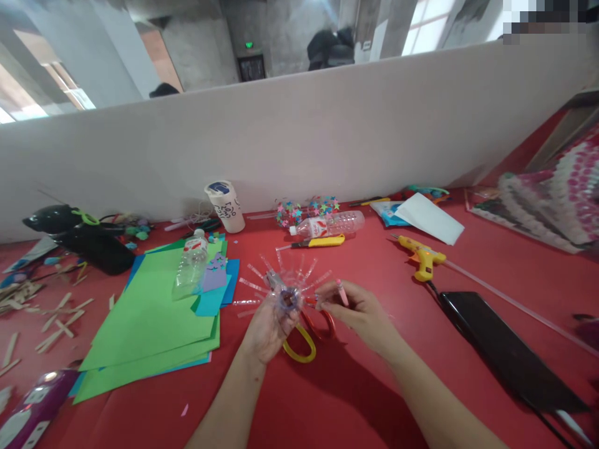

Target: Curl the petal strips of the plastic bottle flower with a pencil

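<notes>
My left hand (266, 329) is closed on the neck end of a cut plastic bottle (289, 300), whose clear strips fan outward all round. My right hand (359, 312) is closed too, with a pink pen (343, 292) sticking up between its fingers. Its fingertips pinch close to the right side of the cut bottle; whether they grip a strip there I cannot tell. Under both hands lie scissors (300, 357) with a yellow and a red handle loop, their blades partly hidden by the left hand and the strips.
Green sheets (154, 330) with a bottle (191, 265) lie left. Behind are a paper cup (226, 209), another bottle (334, 224) and a yellow utility knife (322, 241). A yellow glue gun (425, 259) and black power bank-like slab (505, 343) lie right. Wooden sticks (63, 324) are scattered far left.
</notes>
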A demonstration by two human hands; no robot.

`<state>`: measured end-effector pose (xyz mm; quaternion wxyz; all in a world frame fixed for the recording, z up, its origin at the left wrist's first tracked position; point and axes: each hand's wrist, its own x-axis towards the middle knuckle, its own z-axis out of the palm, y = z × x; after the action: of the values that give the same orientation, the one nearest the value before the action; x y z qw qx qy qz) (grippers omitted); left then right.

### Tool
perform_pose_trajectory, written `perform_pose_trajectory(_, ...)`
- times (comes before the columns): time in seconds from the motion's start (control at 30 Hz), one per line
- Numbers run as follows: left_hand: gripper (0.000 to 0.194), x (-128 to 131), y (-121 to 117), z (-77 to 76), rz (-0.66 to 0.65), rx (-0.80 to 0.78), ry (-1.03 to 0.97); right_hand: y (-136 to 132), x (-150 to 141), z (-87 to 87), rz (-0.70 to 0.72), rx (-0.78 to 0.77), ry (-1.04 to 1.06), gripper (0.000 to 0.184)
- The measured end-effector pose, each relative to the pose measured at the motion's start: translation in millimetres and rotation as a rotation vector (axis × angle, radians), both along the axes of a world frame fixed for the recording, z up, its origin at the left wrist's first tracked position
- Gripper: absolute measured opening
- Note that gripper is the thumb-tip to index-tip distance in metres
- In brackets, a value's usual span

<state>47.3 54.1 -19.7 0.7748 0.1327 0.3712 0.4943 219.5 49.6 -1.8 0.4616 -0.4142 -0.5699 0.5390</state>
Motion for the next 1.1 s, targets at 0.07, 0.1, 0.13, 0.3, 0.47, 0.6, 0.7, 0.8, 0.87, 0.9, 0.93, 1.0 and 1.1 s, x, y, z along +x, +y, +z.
perform_pose_trajectory(0.07,0.023,1,0,-2.8,-0.001,0.008,-0.002,-1,1,0.5,0.047,-0.006,0.030,0.013)
perform_pose_trajectory(0.1,0.022,1,-1,-4.3,-0.005,0.015,0.000,-2,1,0.8,0.078,-0.011,0.053,0.015)
perform_pose_trajectory(0.13,0.022,1,-1,-5.7,-0.006,0.023,0.000,-2,2,1.0,0.108,-0.016,0.077,0.017)
perform_pose_trajectory(0.3,0.024,2,-1,-11.0,-0.045,0.047,-0.001,-3,2,2.4,0.127,0.027,0.047,0.012)
perform_pose_trajectory(0.47,0.019,2,-1,-13.1,-0.038,0.045,-0.027,-4,2,2.2,0.118,0.066,-0.030,0.018)
perform_pose_trajectory(0.6,0.019,4,0,-10.8,-0.022,0.007,-0.025,-4,3,2.8,0.106,0.077,-0.089,0.015)
perform_pose_trajectory(0.7,0.020,5,1,-10.0,-0.026,0.002,-0.032,-4,3,5.0,0.130,0.091,-0.107,0.015)
perform_pose_trajectory(0.8,0.019,4,1,-12.4,-0.053,0.015,-0.019,-5,2,7.7,0.154,0.068,-0.067,0.013)
perform_pose_trajectory(0.87,0.021,4,1,-14.4,-0.065,0.038,0.003,-6,1,9.6,0.165,0.047,-0.043,0.011)
perform_pose_trajectory(0.9,0.023,4,1,-15.0,-0.070,0.057,0.016,-6,0,10.5,0.168,0.040,-0.036,0.010)
perform_pose_trajectory(0.93,0.024,4,1,-15.3,-0.074,0.077,0.028,-7,0,11.5,0.168,0.034,-0.033,0.009)
perform_pose_trajectory(1.0,0.024,4,0,-15.0,-0.069,0.120,0.044,-7,-1,13.2,0.163,0.020,-0.026,0.010)
perform_pose_trajectory(1.1,0.020,5,-1,-13.9,-0.053,0.131,0.070,-8,-2,14.7,0.153,-0.003,-0.008,0.011)
